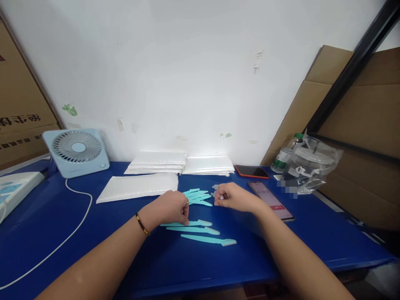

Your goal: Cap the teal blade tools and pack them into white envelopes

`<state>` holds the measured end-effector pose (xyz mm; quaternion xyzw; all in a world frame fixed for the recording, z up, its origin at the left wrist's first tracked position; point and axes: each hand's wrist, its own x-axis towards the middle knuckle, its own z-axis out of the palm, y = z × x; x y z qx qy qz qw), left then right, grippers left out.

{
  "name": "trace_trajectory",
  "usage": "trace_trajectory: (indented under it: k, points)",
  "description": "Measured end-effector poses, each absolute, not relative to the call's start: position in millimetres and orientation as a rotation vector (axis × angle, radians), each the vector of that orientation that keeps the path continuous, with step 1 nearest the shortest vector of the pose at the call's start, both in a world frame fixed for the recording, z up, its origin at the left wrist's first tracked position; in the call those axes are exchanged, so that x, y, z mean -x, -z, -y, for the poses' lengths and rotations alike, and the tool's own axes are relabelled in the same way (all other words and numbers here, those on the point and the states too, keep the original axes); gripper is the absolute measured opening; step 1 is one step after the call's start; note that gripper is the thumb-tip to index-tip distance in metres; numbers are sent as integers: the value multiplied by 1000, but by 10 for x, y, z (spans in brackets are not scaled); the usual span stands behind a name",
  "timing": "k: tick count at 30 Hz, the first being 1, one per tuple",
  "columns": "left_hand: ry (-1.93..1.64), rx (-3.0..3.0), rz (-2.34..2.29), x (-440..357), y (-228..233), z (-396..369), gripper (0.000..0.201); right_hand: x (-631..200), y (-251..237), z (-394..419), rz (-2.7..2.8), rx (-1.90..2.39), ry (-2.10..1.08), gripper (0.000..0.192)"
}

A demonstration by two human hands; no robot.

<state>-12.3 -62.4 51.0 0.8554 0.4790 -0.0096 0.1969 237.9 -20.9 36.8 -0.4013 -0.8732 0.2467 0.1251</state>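
Three turquoise eyebrow razors lie side by side on the blue table, the nearest razor (208,240) apart from the other two. My left hand (170,207) pinches the handle of the farthest razor (200,223) of these, which rests on the tabletop. Just beyond its fingers is a loose pile of more razors (197,196). To the right of that pile, my right hand (233,196) is closed, with a pale bit showing between its fingers. Small translucent plastic caps (215,187) lie at its fingertips, partly hidden by them.
White packets stand in two stacks (158,160) by the wall, with a single white packet (137,186) in front. A blue fan (78,152) with a white cable is at left. Two phones (270,199), a bottle (284,156) and a bagged plastic cup (309,166) are at right.
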Motion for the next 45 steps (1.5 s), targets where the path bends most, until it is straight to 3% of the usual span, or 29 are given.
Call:
trace_trajectory:
  k: [5, 13, 17, 22, 28, 35, 41, 45]
  points:
    - [-122, -2464, -1398, 7, -371, 592, 12, -2190, -357, 314, 2668, 1061, -754, 23]
    - [-249, -2569, -1604, 81, -348, 433, 12, -2376, -326, 125, 2474, 1306, -587, 12]
    - [-219, -2496, -1462, 52, -434, 544, 28, -2470, -363, 67, 2382, 1416, -494, 14]
    - [-24, -2431, -1293, -71, -465, 718, 12, -2384, -404, 194, 2470, 1250, -659, 16]
    - [-210, -2545, -1423, -67, -307, 600, 12, -2225, -363, 303, 2659, 1062, -790, 22]
    - [-255, -2543, -1673, 37, -363, 454, 15, -2380, -326, 102, 2423, 1289, -608, 22]
    - [-229, -2516, -1249, -142, -419, 750, 34, -2499, -352, 37, 2371, 1335, -545, 23]
    - [-87, -2523, -1164, -229, -354, 886, 10, -2488, -446, 143, 2491, 1235, -757, 24]
